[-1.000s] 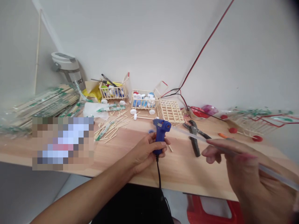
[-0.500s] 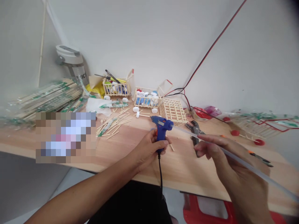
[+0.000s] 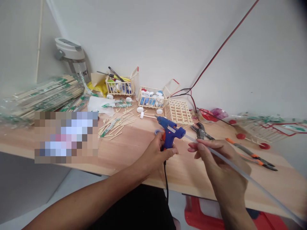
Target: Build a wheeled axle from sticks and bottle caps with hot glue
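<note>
My left hand [image 3: 161, 152] is wrapped round the handle of a blue hot glue gun [image 3: 169, 131], whose nozzle points up and to the left. A small red light glows on the gun's side, and a black cord hangs from its grip. Between thumb and fingers my right hand [image 3: 216, 159] pinches a long translucent glue stick [image 3: 236, 169]. The stick's front end meets the back of the gun, while its rear end runs off toward the lower right. How deep the stick sits in the gun is hidden.
Behind the gun stand two small stick-built carts [image 3: 151, 99] filled with bottle caps, beside a stick lattice [image 3: 179, 111]. Cut sticks [image 3: 117, 126] lie to the left. Pliers with orange handles [image 3: 254, 155] and dark-jawed pliers [image 3: 200, 131] lie to the right. A blurred-out patch [image 3: 67, 137] covers the left table.
The glue gun has turned, its rear now lower and further right. My right hand has moved left along the glue stick, closer to the gun. The orange-handled pliers are more exposed.
</note>
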{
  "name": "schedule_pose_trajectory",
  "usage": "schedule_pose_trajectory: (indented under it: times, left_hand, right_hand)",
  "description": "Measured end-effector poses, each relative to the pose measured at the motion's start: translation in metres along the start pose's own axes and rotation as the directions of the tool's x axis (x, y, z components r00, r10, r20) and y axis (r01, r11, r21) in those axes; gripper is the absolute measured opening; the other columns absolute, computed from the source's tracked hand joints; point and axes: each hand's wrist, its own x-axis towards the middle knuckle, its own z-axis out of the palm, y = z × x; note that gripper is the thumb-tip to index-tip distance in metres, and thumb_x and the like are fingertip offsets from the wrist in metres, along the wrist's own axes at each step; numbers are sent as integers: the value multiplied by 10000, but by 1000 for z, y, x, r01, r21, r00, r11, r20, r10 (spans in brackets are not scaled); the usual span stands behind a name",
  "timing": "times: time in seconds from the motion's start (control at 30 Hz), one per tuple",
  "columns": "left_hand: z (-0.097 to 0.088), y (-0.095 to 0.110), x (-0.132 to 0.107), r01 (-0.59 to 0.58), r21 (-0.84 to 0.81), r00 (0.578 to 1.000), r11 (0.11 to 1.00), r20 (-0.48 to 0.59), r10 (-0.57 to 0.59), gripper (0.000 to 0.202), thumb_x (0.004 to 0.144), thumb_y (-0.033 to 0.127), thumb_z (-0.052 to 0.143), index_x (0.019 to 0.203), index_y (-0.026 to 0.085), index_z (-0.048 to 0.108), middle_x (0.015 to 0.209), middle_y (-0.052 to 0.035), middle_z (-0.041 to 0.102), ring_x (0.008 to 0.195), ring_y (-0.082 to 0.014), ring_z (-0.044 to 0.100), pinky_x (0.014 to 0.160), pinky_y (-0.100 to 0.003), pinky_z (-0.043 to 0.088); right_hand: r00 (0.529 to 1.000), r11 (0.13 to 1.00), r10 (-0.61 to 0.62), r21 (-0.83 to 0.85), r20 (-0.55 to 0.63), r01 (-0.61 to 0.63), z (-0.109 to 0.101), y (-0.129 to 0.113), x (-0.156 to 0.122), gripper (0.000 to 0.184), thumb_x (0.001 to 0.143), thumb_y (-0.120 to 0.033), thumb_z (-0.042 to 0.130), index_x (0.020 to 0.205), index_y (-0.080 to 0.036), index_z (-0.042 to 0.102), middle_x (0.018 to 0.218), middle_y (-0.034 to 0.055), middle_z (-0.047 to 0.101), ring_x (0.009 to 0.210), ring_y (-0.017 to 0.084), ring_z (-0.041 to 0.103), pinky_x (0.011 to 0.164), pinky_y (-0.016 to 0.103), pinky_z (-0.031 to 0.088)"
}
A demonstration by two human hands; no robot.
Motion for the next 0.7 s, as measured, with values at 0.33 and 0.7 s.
schedule_pose_trajectory:
  times: [0.33, 0.7]
  left_hand:
    - [3, 1, -5, -61, 115, 998, 991, 16, 59, 361, 828, 207, 604, 1134, 173, 417, 851, -1, 528, 771, -121, 490, 729, -269, 379]
    - [3, 7, -11, -78, 326, 997, 942, 43, 68, 257, 834, 187, 561, 1059, 177, 438, 862, -2, 531, 771, -137, 497, 732, -281, 392]
  right_hand:
    - [995, 996, 38, 89, -91, -30, 9, -1, -12, 149, 828, -318, 685, 896, -186, 670, 783, 28, 723, 646, 163, 683, 636, 301, 552]
    - [983, 998, 44, 53, -178, -35, 14, -9, -25, 153, 825, -313, 684, 850, -166, 652, 753, 30, 694, 655, 171, 669, 649, 309, 539]
